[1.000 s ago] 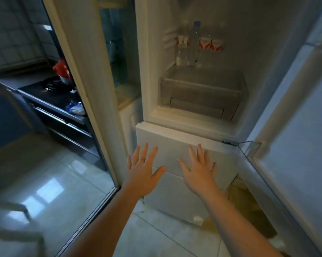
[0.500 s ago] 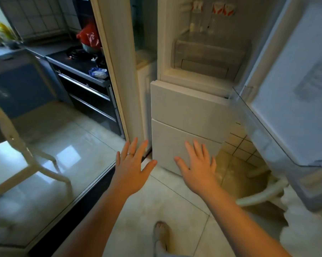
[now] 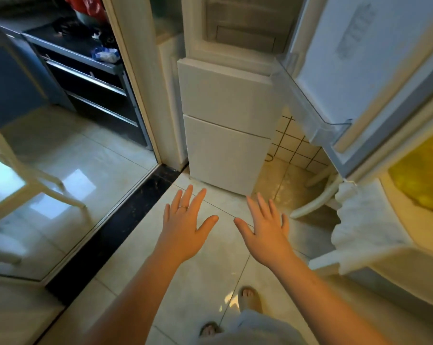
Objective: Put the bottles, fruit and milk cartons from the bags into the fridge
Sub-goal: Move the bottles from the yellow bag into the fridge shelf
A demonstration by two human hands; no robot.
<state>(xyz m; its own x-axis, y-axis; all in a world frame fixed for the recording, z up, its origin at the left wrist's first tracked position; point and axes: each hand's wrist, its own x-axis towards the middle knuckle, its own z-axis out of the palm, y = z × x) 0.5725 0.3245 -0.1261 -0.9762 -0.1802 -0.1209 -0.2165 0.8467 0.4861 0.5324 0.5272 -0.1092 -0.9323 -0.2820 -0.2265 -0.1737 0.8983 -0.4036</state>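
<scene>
Ahead, beyond the glossy pale floor tiles, stands the boxy matt-white fridge, its smooth upper door swung open to the right, while the left hand and right hand hover flat, fingers spread, holding nothing.

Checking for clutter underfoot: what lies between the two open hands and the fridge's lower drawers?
Head view: only bare floor tile between left hand, right hand and the fridge's lower drawers.

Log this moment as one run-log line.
left hand: open, empty | right hand: open, empty | fridge door: open | lower drawers: shut | door shelf: nothing visible in it
</scene>
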